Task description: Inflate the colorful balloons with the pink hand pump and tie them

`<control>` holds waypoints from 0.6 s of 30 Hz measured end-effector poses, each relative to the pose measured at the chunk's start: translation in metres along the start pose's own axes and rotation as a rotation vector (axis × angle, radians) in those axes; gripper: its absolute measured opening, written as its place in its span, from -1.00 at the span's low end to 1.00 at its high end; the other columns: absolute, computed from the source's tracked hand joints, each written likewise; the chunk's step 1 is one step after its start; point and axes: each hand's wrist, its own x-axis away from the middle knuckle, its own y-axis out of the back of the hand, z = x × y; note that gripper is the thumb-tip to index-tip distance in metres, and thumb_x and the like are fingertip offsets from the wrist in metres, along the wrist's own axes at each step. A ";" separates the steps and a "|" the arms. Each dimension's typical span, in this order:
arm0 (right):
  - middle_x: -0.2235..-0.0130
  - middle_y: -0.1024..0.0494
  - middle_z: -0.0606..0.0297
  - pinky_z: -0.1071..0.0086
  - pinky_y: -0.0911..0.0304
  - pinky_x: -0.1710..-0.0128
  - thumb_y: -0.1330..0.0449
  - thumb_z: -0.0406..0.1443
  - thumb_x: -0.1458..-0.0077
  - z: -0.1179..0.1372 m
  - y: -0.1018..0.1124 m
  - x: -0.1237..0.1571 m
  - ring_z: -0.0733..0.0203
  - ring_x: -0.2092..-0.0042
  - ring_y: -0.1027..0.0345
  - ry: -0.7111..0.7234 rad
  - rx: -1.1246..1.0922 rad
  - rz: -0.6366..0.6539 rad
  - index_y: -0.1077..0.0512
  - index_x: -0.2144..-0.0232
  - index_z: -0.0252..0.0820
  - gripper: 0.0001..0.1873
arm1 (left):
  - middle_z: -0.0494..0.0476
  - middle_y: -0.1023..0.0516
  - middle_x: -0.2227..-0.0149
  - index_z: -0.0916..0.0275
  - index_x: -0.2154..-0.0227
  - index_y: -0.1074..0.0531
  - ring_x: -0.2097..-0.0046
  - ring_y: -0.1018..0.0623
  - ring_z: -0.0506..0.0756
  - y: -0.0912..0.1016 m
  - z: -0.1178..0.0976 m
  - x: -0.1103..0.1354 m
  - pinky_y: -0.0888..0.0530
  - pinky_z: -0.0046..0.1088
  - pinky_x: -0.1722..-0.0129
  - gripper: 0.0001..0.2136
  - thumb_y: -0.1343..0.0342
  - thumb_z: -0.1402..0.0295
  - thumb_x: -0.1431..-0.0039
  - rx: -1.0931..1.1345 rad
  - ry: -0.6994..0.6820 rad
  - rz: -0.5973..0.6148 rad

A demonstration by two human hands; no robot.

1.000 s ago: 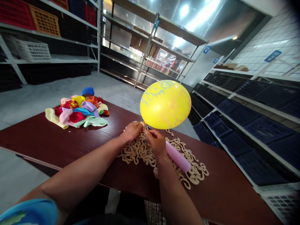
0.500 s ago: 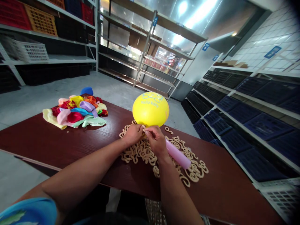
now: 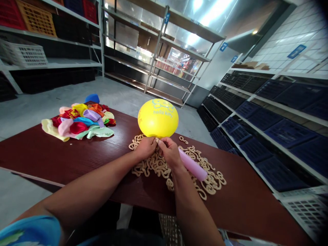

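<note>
A blown-up yellow balloon with blue "hello kitty" print stands above the table, its lower end at my fingertips. My left hand is closed in a pinch at the balloon's neck. My right hand pinches at the same spot from the right, thumb against fingers. The neck itself is mostly hidden by the fingers. Beneath both hands spreads a heap of beige, curly cord-like pieces. A pink-purple tube lies on that heap, just right of my right wrist.
Uninflated balloons in many colours are piled on the left of the dark brown table. Shelves with blue crates run along the right. A metal rack stands behind, and a white basket sits on the left shelving.
The balloon has turned and tilted a little left, so its print now faces more to the right. Both hands stay together at its neck. The view has shifted slightly.
</note>
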 end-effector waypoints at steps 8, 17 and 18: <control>0.48 -0.30 0.37 0.41 -0.13 0.41 -0.04 -0.24 -0.02 -0.008 0.005 -0.004 0.31 0.44 -0.16 0.384 0.585 -0.267 -0.23 0.48 -0.16 -0.88 | -0.07 -0.11 0.66 0.24 0.61 -0.15 0.64 -0.09 -0.10 0.001 -0.003 0.001 -0.05 -0.53 0.63 -0.68 0.11 0.15 -0.14 0.561 0.138 0.222; 0.45 -0.32 0.35 0.41 -0.15 0.37 -0.05 -0.27 -0.03 -0.010 0.002 -0.003 0.31 0.41 -0.18 0.541 0.634 -0.324 -0.26 0.49 -0.17 -0.90 | -0.05 -0.17 0.66 0.27 0.59 -0.26 0.61 -0.15 -0.08 -0.001 0.005 -0.003 -0.10 -0.54 0.62 -0.70 0.06 0.15 -0.09 0.469 0.072 0.178; 0.46 -0.34 0.35 0.42 -0.16 0.38 -0.07 -0.25 -0.03 -0.010 0.002 -0.003 0.32 0.43 -0.20 0.491 0.547 -0.301 -0.29 0.47 -0.17 -0.88 | -0.04 -0.18 0.67 0.27 0.60 -0.27 0.60 -0.17 -0.07 -0.001 0.005 -0.004 -0.13 -0.54 0.60 -0.70 0.07 0.15 -0.09 0.429 0.067 0.137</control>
